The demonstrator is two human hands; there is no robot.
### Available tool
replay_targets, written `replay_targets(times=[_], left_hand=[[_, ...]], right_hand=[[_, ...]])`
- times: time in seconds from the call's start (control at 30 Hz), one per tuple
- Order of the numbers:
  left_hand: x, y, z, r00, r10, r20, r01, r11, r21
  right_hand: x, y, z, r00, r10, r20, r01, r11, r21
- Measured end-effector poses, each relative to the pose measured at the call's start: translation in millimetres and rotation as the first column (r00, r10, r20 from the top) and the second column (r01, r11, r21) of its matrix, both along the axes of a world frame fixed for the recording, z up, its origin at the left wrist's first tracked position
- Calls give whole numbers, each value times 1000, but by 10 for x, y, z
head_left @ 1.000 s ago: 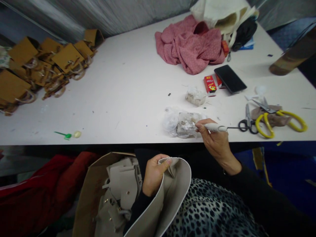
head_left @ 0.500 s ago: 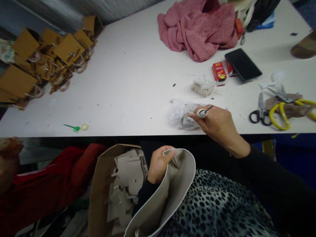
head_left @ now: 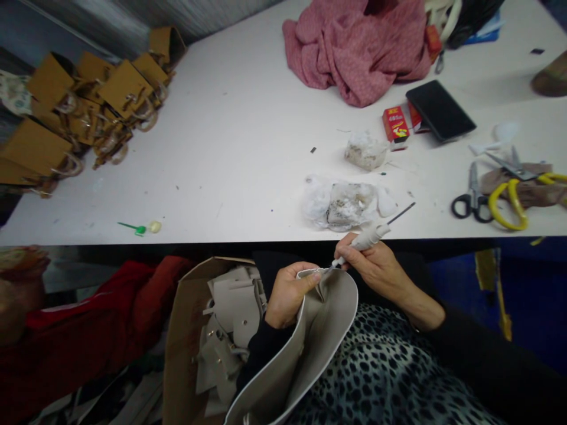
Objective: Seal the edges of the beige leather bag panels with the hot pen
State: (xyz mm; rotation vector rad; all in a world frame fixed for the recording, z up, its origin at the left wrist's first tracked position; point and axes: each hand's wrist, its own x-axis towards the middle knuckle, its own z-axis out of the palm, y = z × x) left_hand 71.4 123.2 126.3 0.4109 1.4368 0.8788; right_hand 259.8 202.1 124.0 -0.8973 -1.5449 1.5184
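Note:
A grey bag piece [head_left: 325,330] with a pale edge rests over my lap, its opening facing up. My left hand [head_left: 287,294] pinches the top rim of it between thumb and fingers. Between the fingers of my right hand [head_left: 374,262] is a white-handled tool [head_left: 370,237], with a thin dark rod sticking out at its upper end. The tool's lower tip meets the bag's rim close to my left thumb. Just beyond, on the table edge, lies a whitish stained block [head_left: 349,203] in clear plastic.
Scissors with black handles [head_left: 472,203] and yellow-handled ones [head_left: 509,200] lie at right, near a phone [head_left: 440,110]. Brown bags [head_left: 126,88] are piled at left. A carton [head_left: 183,330] holds grey pieces. A person's red sleeve [head_left: 155,292] is at lower left.
My right hand has moved down from the wrapped block to the bag's rim, bringing the white-handled tool with it. My left hand still holds the rim.

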Motion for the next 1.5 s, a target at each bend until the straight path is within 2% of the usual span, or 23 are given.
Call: replay_targets(times=[0.43, 0.67, 0.77, 0.83, 0.87, 0.93, 1.0, 1.03, 1.07, 1.1, 1.13, 1.2, 1.27, 1.33, 1.4, 1.5], left_hand=[[27, -63, 45, 1000, 23, 19, -23, 999, 25], [32, -104, -3, 998, 28, 50, -31, 997, 69], [33, -117, -21, 997, 33, 75, -40, 995, 87], [31, -124, -21, 995, 36, 92, -44, 995, 92], [29, -126, -18, 994, 38, 100, -47, 995, 90], [27, -126, -12, 991, 43, 124, -53, 996, 78], [29, -123, -7, 987, 36, 153, -47, 997, 66], [32, -121, -5, 985, 26, 168, -37, 997, 65], [36, -119, -2, 984, 14, 179, -26, 997, 66], [41, -117, 1, 983, 2, 183, -15, 997, 71], [45, -115, 5, 984, -7, 179, -7, 997, 78], [53, -116, 15, 987, -11, 161, -3, 996, 90], [63, -126, 24, 990, -7, 139, -7, 995, 103], [82, -147, 26, 994, -13, 110, -1, 992, 126], [111, -173, 24, 998, -22, 58, 12, 987, 160], [122, -194, 59, 1000, 3, -16, 1, 980, 199]], right_hand=[[-25, -18, 17, 997, 61, 46, -62, 998, 22], [-43, -37, -49, 995, 93, 36, -93, 996, 7], [14, -38, -57, 992, 120, 40, -123, 987, 105], [84, -39, -27, 977, 199, 75, -212, 937, 277], [124, -41, -1, 961, 248, 120, -275, 882, 382], [205, -49, 65, 916, 300, 266, -400, 725, 561], [279, -63, 137, 863, 269, 429, -501, 569, 652], [312, -71, 171, 837, 245, 489, -540, 512, 668], [342, -78, 201, 823, 231, 519, -561, 476, 677], [369, -86, 228, 825, 233, 515, -560, 469, 683], [393, -93, 250, 843, 242, 480, -533, 497, 685], [428, -119, 279, 911, 228, 344, -408, 628, 663], [442, -170, 284, 970, 129, 206, -227, 784, 578], [433, -251, 260, 992, -1, 123, -56, 887, 459], [411, -349, 211, 994, -91, 54, 68, 942, 327], [398, -480, 145, 990, -133, -49, 139, 979, 146]])
